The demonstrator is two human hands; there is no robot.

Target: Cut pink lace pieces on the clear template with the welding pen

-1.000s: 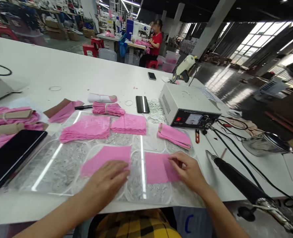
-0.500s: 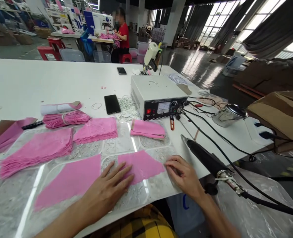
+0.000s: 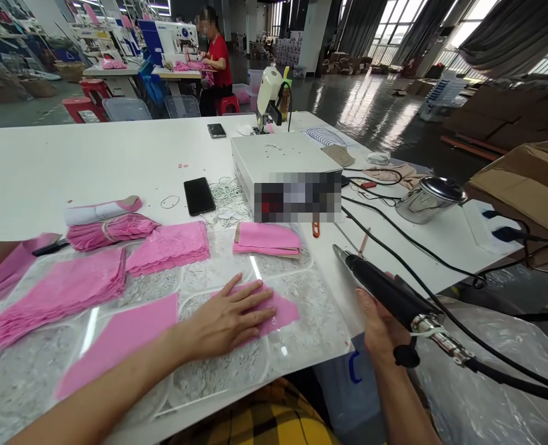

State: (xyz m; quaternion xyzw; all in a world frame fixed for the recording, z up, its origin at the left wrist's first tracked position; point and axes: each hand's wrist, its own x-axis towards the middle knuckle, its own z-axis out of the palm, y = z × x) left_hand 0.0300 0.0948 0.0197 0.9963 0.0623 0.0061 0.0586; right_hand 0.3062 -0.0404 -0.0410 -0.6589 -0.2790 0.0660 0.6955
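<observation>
My left hand lies flat with fingers spread on a pink fabric piece, covering much of it. A larger pink piece lies left of it, partly under my forearm. Both are on a clear sheet with a grey marbled look. At the table's right edge, my right hand is beneath a black handheld tool with a pointed metal tip and a cable. The tool hides most of its fingers, so I cannot tell whether they grip it.
Pink fabric stacks, a tied pink bundle and a folded pink piece lie farther back. Beyond are a phone and a white box unit. Black cables run past a metal-lidded jar. A co-worker sits behind.
My right hand has left the edge of the small pink piece and moved right, under the black tool. My left hand has slid farther over that piece. The view has shifted slightly.
</observation>
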